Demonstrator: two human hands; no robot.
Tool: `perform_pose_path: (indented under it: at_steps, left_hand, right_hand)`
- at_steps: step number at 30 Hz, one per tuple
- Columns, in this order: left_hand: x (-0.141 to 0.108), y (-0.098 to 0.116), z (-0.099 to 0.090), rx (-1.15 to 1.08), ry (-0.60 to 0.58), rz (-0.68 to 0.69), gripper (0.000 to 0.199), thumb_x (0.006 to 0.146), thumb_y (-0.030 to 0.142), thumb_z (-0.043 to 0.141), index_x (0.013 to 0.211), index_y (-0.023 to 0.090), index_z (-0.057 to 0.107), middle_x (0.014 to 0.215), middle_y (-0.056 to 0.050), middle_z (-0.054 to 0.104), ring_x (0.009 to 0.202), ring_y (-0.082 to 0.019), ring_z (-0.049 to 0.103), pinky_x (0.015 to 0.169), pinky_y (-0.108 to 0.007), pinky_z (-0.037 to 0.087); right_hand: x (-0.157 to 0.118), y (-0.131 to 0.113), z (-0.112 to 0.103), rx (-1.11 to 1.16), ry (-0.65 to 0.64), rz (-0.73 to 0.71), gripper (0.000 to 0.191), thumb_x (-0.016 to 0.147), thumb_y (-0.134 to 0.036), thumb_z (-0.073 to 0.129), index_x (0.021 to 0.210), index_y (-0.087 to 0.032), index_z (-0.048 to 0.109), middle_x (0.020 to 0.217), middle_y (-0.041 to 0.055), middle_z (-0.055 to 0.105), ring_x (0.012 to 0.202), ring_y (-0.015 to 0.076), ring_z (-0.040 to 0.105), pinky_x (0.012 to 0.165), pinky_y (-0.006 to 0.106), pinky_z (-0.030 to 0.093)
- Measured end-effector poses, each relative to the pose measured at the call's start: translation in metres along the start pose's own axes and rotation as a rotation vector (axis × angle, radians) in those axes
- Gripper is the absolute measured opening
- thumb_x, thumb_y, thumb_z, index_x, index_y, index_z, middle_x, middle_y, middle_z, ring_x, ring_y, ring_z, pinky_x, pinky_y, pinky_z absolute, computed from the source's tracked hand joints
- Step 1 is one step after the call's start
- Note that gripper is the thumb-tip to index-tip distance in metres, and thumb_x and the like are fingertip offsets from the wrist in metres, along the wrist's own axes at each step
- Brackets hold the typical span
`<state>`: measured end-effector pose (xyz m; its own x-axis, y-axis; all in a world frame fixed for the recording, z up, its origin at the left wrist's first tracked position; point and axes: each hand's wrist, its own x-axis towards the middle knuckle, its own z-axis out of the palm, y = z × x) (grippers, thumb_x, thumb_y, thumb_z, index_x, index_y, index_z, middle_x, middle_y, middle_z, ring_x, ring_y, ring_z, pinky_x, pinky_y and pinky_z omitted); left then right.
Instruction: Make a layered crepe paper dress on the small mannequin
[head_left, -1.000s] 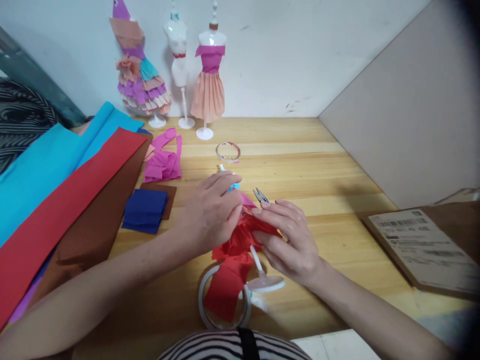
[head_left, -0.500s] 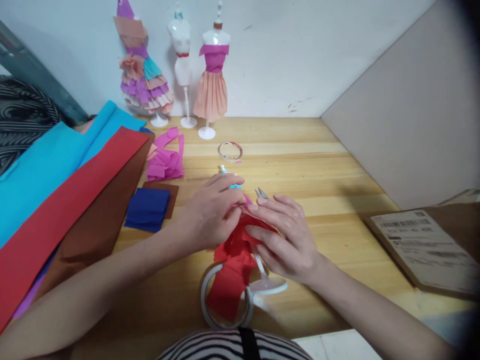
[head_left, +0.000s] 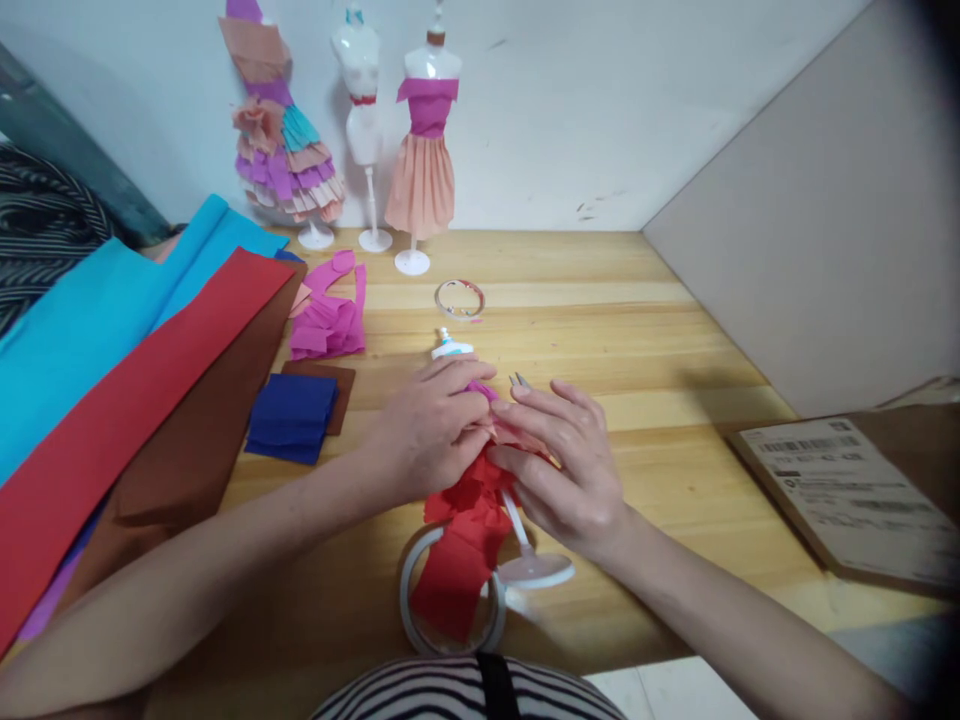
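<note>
A small white dress form lies tilted between my hands, its top pointing away from me and its round base toward me. Red crepe paper gathers around its lower part and trails down over a large tape roll. My left hand is closed, fingertips pinching at the waist, where some magenta paper shows. On the other side, my right hand has its fingers curled over the gathered red and pinkish paper. Small scissors peek out behind the right fingertips, mostly hidden.
Three dress forms stand by the wall, one in a peach skirt. Left lie blue, red and brown crepe sheets, magenta scraps and folded dark-blue paper. A thin tape ring is behind; a cardboard box lies right.
My left hand has shifted slightly, and more of the dress form's top shows above it. The right hand's fingers cover more of the scissors. More pinkish paper shows between the hands.
</note>
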<state>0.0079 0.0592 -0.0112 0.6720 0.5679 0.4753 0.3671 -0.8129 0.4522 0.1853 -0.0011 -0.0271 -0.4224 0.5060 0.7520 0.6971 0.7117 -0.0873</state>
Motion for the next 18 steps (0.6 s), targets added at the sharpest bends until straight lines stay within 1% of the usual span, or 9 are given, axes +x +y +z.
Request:
perform_pose_path:
  at_steps: [4,7,9,11,13,14,15,17,18]
  left_hand:
    - [-0.001,0.000,0.003,-0.100,0.033,-0.042,0.017,0.082,0.014,0.053,0.069,0.017,0.063,0.110,-0.011,0.066,0.112,-0.020,0.059,0.099,-0.041,0.048]
    - [-0.001,0.002,0.002,-0.148,0.055,-0.061,0.015,0.081,0.013,0.055,0.071,0.017,0.065,0.110,-0.012,0.067,0.111,-0.020,0.060,0.098,-0.040,0.049]
    - [-0.001,0.006,-0.002,-0.177,0.057,-0.067,0.013,0.080,0.013,0.056,0.072,0.016,0.065,0.108,-0.013,0.068,0.109,-0.020,0.061,0.096,-0.039,0.049]
    - [-0.003,0.012,-0.008,-0.203,0.058,-0.077,0.013,0.080,0.013,0.056,0.071,0.017,0.064,0.107,-0.012,0.069,0.108,-0.020,0.062,0.095,-0.038,0.050]
    - [-0.007,0.020,-0.015,-0.216,0.068,-0.079,0.011,0.082,0.015,0.057,0.073,0.018,0.062,0.108,-0.011,0.069,0.109,-0.019,0.061,0.097,-0.039,0.049]
    - [-0.009,0.024,-0.018,-0.211,0.063,-0.071,0.006,0.082,0.019,0.059,0.076,0.018,0.062,0.110,-0.011,0.068,0.111,-0.020,0.060,0.099,-0.040,0.048]
    - [-0.013,0.027,-0.020,-0.185,0.057,-0.059,0.009,0.080,0.026,0.063,0.081,0.018,0.061,0.113,-0.012,0.067,0.113,-0.022,0.059,0.101,-0.042,0.047]
    - [-0.020,0.033,-0.019,-0.079,0.043,-0.068,0.034,0.071,0.042,0.072,0.091,0.018,0.058,0.120,-0.016,0.063,0.121,-0.028,0.054,0.105,-0.049,0.043]
    - [-0.024,0.036,-0.016,-0.013,0.052,-0.103,0.044,0.066,0.046,0.075,0.094,0.017,0.057,0.125,-0.019,0.059,0.125,-0.032,0.050,0.105,-0.052,0.042]
  right_hand:
    - [0.002,-0.003,-0.003,-0.063,-0.003,0.038,0.013,0.083,-0.010,0.056,0.084,-0.021,0.063,0.091,0.0041,0.071,0.097,0.0219,0.063,0.098,0.050,0.040]
    - [0.004,-0.005,-0.004,-0.070,-0.010,0.068,0.011,0.080,-0.010,0.057,0.082,-0.020,0.060,0.089,0.0055,0.072,0.094,0.0227,0.064,0.097,0.051,0.038]
    - [0.004,-0.006,-0.004,-0.053,-0.025,0.086,0.010,0.079,-0.010,0.057,0.083,-0.019,0.058,0.087,0.0058,0.072,0.091,0.0224,0.065,0.096,0.051,0.038]
    - [0.003,-0.006,-0.005,-0.031,-0.032,0.096,0.011,0.079,-0.010,0.056,0.084,-0.020,0.058,0.083,0.0039,0.071,0.088,0.0211,0.066,0.098,0.051,0.037]
    - [0.001,-0.006,-0.006,-0.012,-0.027,0.104,0.014,0.079,-0.009,0.055,0.088,-0.020,0.059,0.080,0.0019,0.071,0.087,0.0199,0.066,0.100,0.050,0.035]
    - [0.000,-0.006,-0.006,-0.007,-0.028,0.104,0.016,0.079,-0.010,0.055,0.092,-0.020,0.060,0.082,0.0024,0.071,0.088,0.0203,0.066,0.100,0.051,0.035]
    - [-0.001,-0.006,-0.007,-0.008,-0.036,0.100,0.020,0.080,-0.012,0.055,0.097,-0.019,0.061,0.085,0.0038,0.071,0.091,0.0214,0.065,0.101,0.051,0.034]
    - [-0.003,-0.006,-0.008,-0.031,-0.076,0.090,0.029,0.082,-0.017,0.054,0.110,-0.016,0.060,0.093,0.0085,0.070,0.097,0.0250,0.063,0.100,0.054,0.034]
    - [-0.004,-0.006,-0.009,-0.051,-0.102,0.086,0.032,0.082,-0.019,0.053,0.114,-0.014,0.059,0.096,0.0105,0.070,0.101,0.0269,0.061,0.100,0.055,0.034]
